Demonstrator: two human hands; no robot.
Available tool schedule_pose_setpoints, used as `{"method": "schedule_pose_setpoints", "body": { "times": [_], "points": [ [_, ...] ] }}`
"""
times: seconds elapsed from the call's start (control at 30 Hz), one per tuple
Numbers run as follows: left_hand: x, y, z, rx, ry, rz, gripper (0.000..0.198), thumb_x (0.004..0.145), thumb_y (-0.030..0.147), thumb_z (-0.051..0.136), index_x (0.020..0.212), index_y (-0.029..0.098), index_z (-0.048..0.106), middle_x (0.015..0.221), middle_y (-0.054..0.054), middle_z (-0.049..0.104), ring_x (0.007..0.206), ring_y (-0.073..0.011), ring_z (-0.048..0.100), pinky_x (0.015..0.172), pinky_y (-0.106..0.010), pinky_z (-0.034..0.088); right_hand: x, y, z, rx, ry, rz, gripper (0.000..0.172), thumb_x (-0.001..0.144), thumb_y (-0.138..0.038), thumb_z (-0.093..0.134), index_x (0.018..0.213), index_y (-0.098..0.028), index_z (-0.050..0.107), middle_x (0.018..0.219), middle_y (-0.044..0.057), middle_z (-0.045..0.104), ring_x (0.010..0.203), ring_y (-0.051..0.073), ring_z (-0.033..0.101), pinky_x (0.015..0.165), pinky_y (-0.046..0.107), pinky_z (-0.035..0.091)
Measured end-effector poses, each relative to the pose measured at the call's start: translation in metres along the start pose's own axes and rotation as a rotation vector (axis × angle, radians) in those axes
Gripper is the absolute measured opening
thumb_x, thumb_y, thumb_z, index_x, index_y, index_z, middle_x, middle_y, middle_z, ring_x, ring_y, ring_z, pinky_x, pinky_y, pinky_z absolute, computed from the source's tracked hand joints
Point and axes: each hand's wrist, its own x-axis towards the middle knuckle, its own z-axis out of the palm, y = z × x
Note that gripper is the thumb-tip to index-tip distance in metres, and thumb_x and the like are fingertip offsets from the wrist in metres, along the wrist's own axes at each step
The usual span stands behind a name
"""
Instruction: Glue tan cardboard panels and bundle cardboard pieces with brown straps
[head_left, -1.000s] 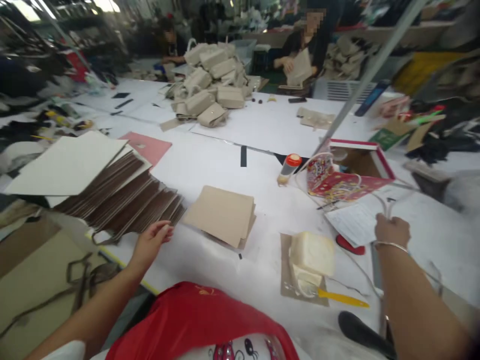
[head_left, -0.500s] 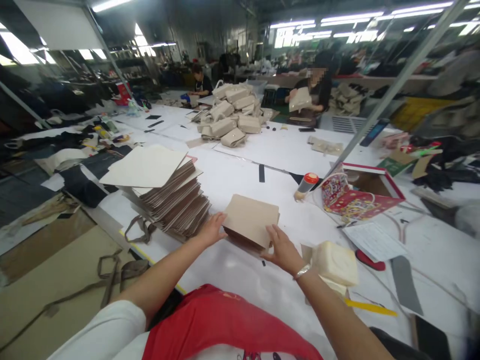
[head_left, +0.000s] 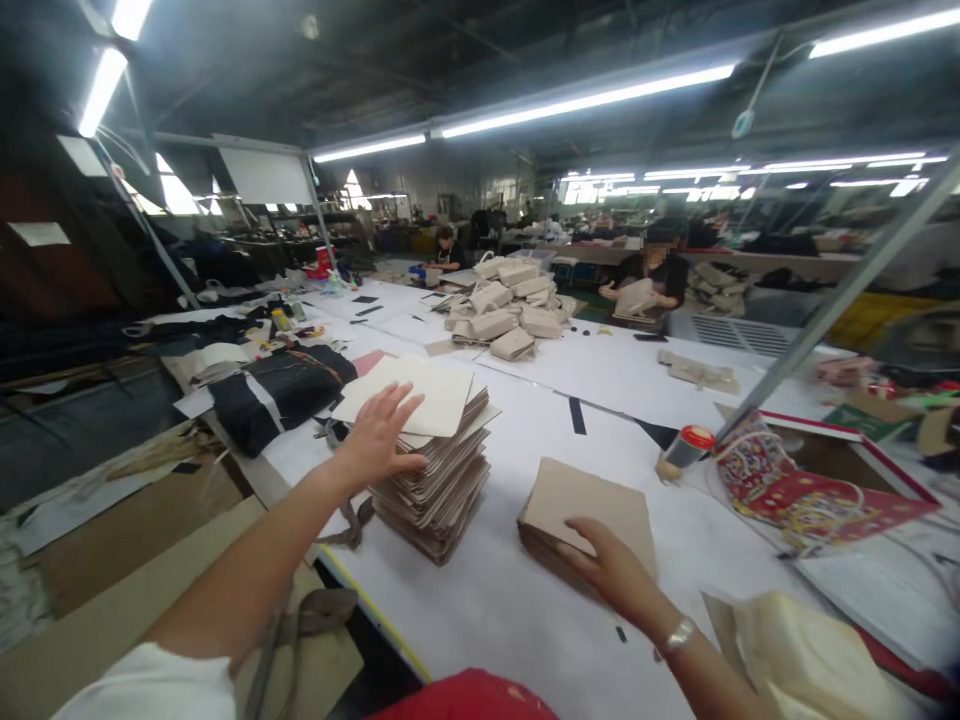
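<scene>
At left, the left hand (head_left: pixel 375 440) now spreads a loose, empty grip over the white sheet (head_left: pixel 442 395) atop the tall stack (head_left: pixel 442 510), no longer beside the low brown stack (head_left: pixel 585 490). Rightward on the desk (head_left: pixel 502 570), the right hand (head_left: pixel 615 575) stays over the latter's near edge, grip parted, clutching nothing, so each stack has one hand.

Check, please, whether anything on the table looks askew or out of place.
Yes: the tall stack by the left hand looks askew. Its edges are uneven, and the pale top sheet sits out of line with the layers below.
</scene>
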Motion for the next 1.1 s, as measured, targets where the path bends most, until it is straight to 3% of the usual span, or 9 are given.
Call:
{"method": "schedule_pose_setpoints", "body": {
  "times": [0.1, 0.2, 0.37, 0.43, 0.5, 0.6, 0.73, 0.9, 1.1],
  "points": [
    [0.014, -0.038, 0.004, 0.019, -0.224, 0.041, 0.074, 0.061, 0.042, 0.073, 0.127, 0.022, 0.048, 0.123, -0.012, 0.052, 0.114, -0.0304, 0.045, 0.101, -0.043, 0.033, 0.022, -0.063, 0.020, 0.306, -0.101, -0.003, 0.043, 0.079, -0.046, 0.054, 0.112, -0.019, 0.058, 0.113, 0.010, 0.059, 0.101, 0.023, 0.058, 0.092, 0.039, 0.046],
    [0.008, -0.046, 0.003, 0.054, -0.245, 0.140, 0.054, 0.073, 0.022, 0.060, 0.126, 0.021, 0.051, 0.108, -0.010, 0.059, 0.101, -0.0260, 0.051, 0.093, -0.039, 0.040, 0.038, -0.103, 0.036, 0.551, -0.179, 0.028, 0.041, 0.077, -0.048, 0.058, 0.106, -0.018, 0.061, 0.109, 0.009, 0.061, 0.099, 0.023, 0.059, 0.090, 0.039, 0.046],
    [-0.032, -0.026, -0.013, 0.071, -0.025, 0.367, 0.039, 0.082, 0.014, 0.043, 0.114, 0.026, 0.062, 0.097, -0.009, 0.063, 0.091, -0.0235, 0.055, 0.089, -0.039, 0.042, 0.039, -0.139, 0.046, 1.137, -0.304, 0.192, 0.051, 0.075, -0.060, 0.057, 0.105, -0.018, 0.059, 0.115, 0.011, 0.058, 0.096, 0.024, 0.060, 0.081, 0.039, 0.050],
    [-0.053, -0.007, -0.008, 0.051, 0.103, 0.485, 0.041, 0.084, 0.017, 0.045, 0.121, 0.030, 0.057, 0.100, -0.008, 0.064, 0.092, -0.0241, 0.055, 0.090, -0.039, 0.041, 0.030, -0.147, 0.045, 1.333, -0.327, 0.168, 0.062, 0.072, -0.067, 0.054, 0.109, -0.018, 0.057, 0.115, 0.012, 0.058, 0.095, 0.025, 0.061, 0.078, 0.041, 0.051],
    [-0.074, 0.018, 0.009, -0.011, 0.076, 0.655, 0.043, 0.085, 0.019, 0.047, 0.126, 0.031, 0.051, 0.100, -0.007, 0.064, 0.093, -0.0233, 0.056, 0.088, -0.038, 0.041, 0.015, -0.147, 0.042, 1.422, -0.281, 0.162, 0.067, 0.071, -0.071, 0.051, 0.112, -0.018, 0.056, 0.113, 0.012, 0.060, 0.097, 0.027, 0.060, 0.078, 0.041, 0.051],
    [-0.101, 0.056, 0.054, -0.108, -0.057, 0.846, 0.040, 0.087, 0.034, 0.048, 0.124, 0.021, 0.052, 0.099, -0.010, 0.064, 0.088, -0.0229, 0.056, 0.077, -0.037, 0.042, -0.018, -0.124, 0.039, 1.331, -0.102, 0.229, 0.054, 0.070, -0.053, 0.065, 0.110, -0.016, 0.058, 0.111, 0.011, 0.062, 0.098, 0.026, 0.060, 0.083, 0.039, 0.049],
    [-0.127, 0.079, 0.133, -0.140, -0.251, 0.942, 0.029, 0.090, 0.031, 0.043, 0.111, 0.016, 0.057, 0.093, -0.009, 0.064, 0.082, -0.0191, 0.055, 0.070, -0.033, 0.042, -0.064, -0.046, 0.053, 1.108, -0.066, 0.340, 0.046, 0.069, -0.035, 0.072, 0.108, -0.014, 0.059, 0.111, 0.012, 0.063, 0.099, 0.024, 0.059, 0.088, 0.039, 0.047],
    [-0.167, 0.083, 0.215, -0.131, -0.649, 0.772, 0.022, 0.088, 0.021, 0.045, 0.105, 0.018, 0.059, 0.103, -0.010, 0.063, 0.093, -0.0195, 0.056, 0.078, -0.032, 0.043, -0.108, 0.044, 0.103, 0.918, -0.229, 0.779, 0.048, 0.060, -0.039, 0.077, 0.097, -0.012, 0.062, 0.092, 0.013, 0.068, 0.078, 0.023, 0.064, 0.068, 0.038, 0.054],
    [-0.195, 0.101, 0.291, -0.151, -0.932, 0.609, 0.060, 0.073, 0.034, 0.066, 0.129, 0.024, 0.046, 0.141, -0.013, 0.038, 0.129, -0.0317, 0.033, 0.105, -0.052, 0.021, -0.134, 0.097, 0.139, 0.770, -0.197, 1.113, 0.034, 0.057, -0.032, 0.080, 0.073, -0.009, 0.062, 0.058, 0.006, 0.064, 0.052, 0.016, 0.059, 0.055, 0.030, 0.053]
  ]
}}
